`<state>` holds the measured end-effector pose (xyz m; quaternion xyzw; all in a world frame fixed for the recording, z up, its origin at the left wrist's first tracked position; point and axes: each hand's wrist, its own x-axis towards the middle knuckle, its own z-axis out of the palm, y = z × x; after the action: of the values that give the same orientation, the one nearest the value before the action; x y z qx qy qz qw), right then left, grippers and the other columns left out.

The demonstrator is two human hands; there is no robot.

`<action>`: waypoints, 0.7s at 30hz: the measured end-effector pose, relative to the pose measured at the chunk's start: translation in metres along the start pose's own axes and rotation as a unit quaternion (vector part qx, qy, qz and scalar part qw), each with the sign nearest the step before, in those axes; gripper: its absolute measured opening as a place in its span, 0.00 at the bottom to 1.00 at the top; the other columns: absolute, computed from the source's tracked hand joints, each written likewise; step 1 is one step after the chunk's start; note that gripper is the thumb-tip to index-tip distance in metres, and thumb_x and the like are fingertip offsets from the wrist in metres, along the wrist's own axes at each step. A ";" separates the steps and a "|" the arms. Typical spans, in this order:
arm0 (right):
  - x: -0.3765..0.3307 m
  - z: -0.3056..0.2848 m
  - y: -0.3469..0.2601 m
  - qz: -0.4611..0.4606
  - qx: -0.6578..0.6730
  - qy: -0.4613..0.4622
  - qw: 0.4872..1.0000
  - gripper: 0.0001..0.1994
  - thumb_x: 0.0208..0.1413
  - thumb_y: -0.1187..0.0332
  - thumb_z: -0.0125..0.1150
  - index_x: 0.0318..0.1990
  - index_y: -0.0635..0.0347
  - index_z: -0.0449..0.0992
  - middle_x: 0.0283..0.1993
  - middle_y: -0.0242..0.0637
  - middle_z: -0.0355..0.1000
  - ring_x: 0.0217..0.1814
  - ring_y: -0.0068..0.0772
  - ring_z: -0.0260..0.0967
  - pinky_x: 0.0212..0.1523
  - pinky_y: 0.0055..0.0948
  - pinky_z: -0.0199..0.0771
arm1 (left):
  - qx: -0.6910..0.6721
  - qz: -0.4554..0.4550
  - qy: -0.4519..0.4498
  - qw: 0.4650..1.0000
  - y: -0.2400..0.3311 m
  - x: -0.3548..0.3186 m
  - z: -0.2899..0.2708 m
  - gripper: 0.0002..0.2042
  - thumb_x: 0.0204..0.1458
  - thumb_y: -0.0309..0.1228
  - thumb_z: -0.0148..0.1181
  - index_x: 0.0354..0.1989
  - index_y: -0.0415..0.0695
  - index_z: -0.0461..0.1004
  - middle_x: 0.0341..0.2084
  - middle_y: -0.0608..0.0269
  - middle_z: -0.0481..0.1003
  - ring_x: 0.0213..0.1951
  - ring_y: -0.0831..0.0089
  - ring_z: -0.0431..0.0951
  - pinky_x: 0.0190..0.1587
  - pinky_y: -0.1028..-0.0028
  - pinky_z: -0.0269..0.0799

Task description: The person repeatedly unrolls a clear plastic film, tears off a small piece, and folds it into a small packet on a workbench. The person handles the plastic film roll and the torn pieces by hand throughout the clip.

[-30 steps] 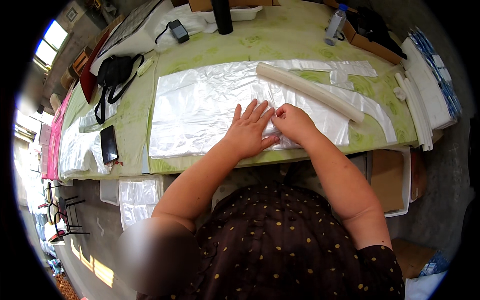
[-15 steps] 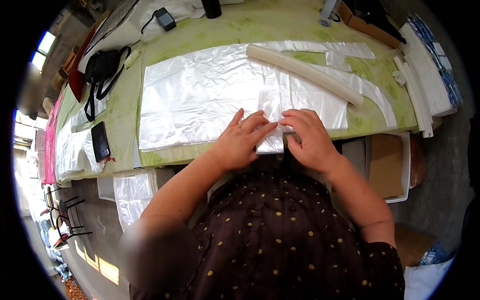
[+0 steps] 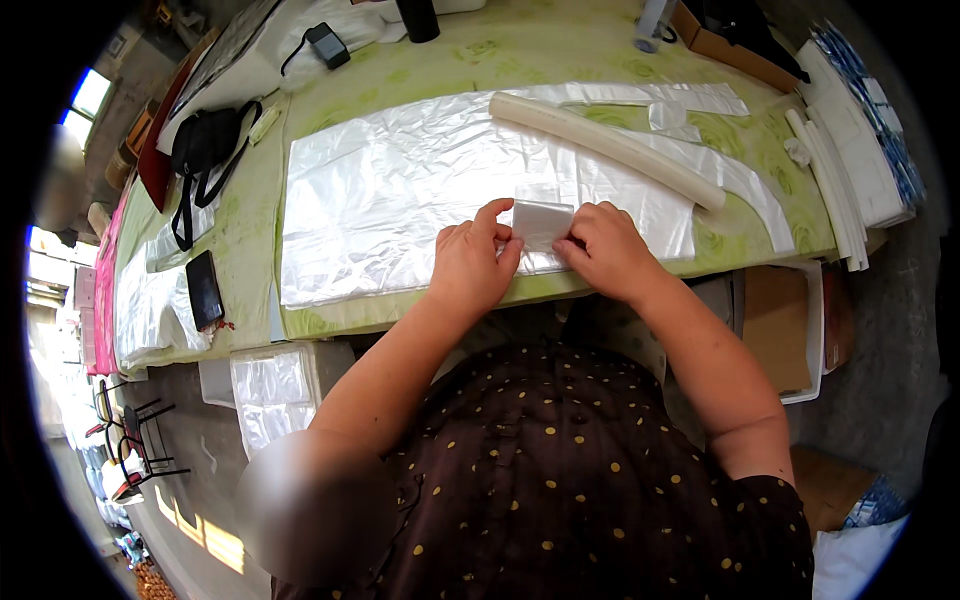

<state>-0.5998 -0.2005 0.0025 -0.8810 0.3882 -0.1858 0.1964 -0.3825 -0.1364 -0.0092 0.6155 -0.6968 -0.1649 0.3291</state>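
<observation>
A small folded piece of clear plastic film [image 3: 541,224] is pinched at its sides between my two hands, with one flap standing up from the layers below. My left hand [image 3: 470,260] grips its left edge between thumb and fingers. On the opposite edge, the thumb and fingers of my right hand [image 3: 612,250] are closed as well. Both hands rest over the near part of a wide stack of shiny plastic sheets [image 3: 375,205] spread on the table. A long pale roll [image 3: 610,147] lies slanted across that stack, beyond my right hand.
The green patterned tablecloth [image 3: 480,55] carries a black bag [image 3: 205,140] and a phone [image 3: 204,290] at left. Thin white rolls [image 3: 835,195] lie along the right edge. Under the table stands a white bin [image 3: 815,335] with cardboard. A cup [image 3: 419,20] stands far back.
The near end of the film strip has been folded up and away from me into a shorter piece. Both hands have moved slightly farther from my body and now pinch its sides.
</observation>
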 end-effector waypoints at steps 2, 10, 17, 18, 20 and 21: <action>0.003 0.003 0.001 0.014 -0.011 0.002 1.000 0.12 0.56 0.59 0.61 0.30 0.60 0.81 0.37 0.43 0.75 0.43 0.50 0.70 0.48 0.45 0.70 | -0.006 -0.004 -0.001 1.000 -0.003 0.002 0.001 0.24 0.54 0.29 0.64 0.60 0.39 0.68 0.30 0.61 0.83 0.29 0.65 0.83 0.44 0.64 0.74; 0.023 -0.010 -0.014 0.115 -0.068 -0.114 0.984 0.18 0.62 0.56 0.53 0.36 0.61 0.83 0.43 0.45 0.79 0.50 0.54 0.73 0.51 0.49 0.74 | -0.031 -0.068 -0.022 0.997 0.003 0.007 -0.002 0.28 0.54 0.30 0.64 0.63 0.39 0.64 0.33 0.58 0.82 0.33 0.64 0.84 0.48 0.64 0.75; 0.029 -0.008 -0.012 0.140 -0.058 -0.124 0.981 0.20 0.62 0.55 0.51 0.37 0.61 0.83 0.44 0.46 0.79 0.50 0.55 0.74 0.52 0.47 0.75 | 0.105 0.171 -0.011 0.980 0.000 0.004 -0.005 0.36 0.54 0.40 0.66 0.71 0.46 0.59 0.70 0.52 0.60 0.69 0.54 0.63 0.67 0.53 0.60; 0.030 -0.007 -0.011 0.146 -0.057 -0.125 0.980 0.19 0.62 0.55 0.52 0.38 0.61 0.83 0.44 0.46 0.79 0.49 0.55 0.74 0.52 0.47 0.75 | 0.140 0.179 -0.043 0.973 -0.001 0.004 -0.002 0.37 0.55 0.43 0.64 0.72 0.47 0.58 0.72 0.53 0.57 0.71 0.54 0.58 0.69 0.51 0.55; 0.029 -0.008 -0.011 0.164 -0.031 -0.118 0.979 0.18 0.60 0.55 0.54 0.41 0.61 0.82 0.44 0.46 0.79 0.49 0.55 0.75 0.52 0.47 0.75 | 0.209 0.192 -0.106 0.953 0.000 0.005 0.003 0.38 0.57 0.49 0.61 0.74 0.48 0.56 0.75 0.56 0.52 0.76 0.53 0.48 0.74 0.46 0.44; 0.028 -0.011 -0.015 0.176 -0.006 -0.110 0.978 0.17 0.60 0.56 0.56 0.44 0.60 0.81 0.44 0.47 0.79 0.49 0.55 0.75 0.52 0.48 0.75 | 0.218 0.160 -0.158 0.950 0.001 0.007 0.002 0.39 0.60 0.55 0.54 0.75 0.48 0.54 0.77 0.59 0.50 0.77 0.53 0.44 0.75 0.45 0.38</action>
<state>-0.5786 -0.2149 0.0244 -0.8151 0.5143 -0.0476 0.2622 -0.3852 -0.1438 -0.0079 0.5187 -0.8482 -0.0489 0.0948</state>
